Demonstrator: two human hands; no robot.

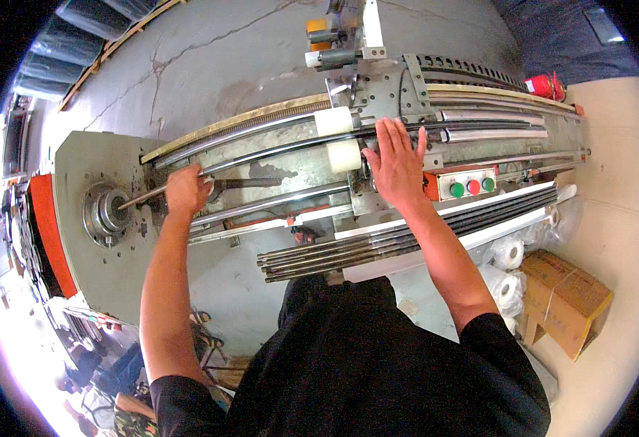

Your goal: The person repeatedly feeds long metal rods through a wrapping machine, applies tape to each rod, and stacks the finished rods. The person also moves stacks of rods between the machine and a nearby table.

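Note:
A long dark metal rod slants over the bed of a grey machine, its left end at the round chuck. Near that end my left hand is closed around the rod. My right hand lies flat with fingers stretched, over the rod just right of two white rollers. Whether its palm presses on the rod is hidden. Between me and the machine, several similar dark rods lie side by side on a white rail.
A control box with green and red buttons sits right of my right hand. Lower right are clear-wrapped rolls and a cardboard box. A red cylinder stands at the machine's far right. Another person's arm shows lower left.

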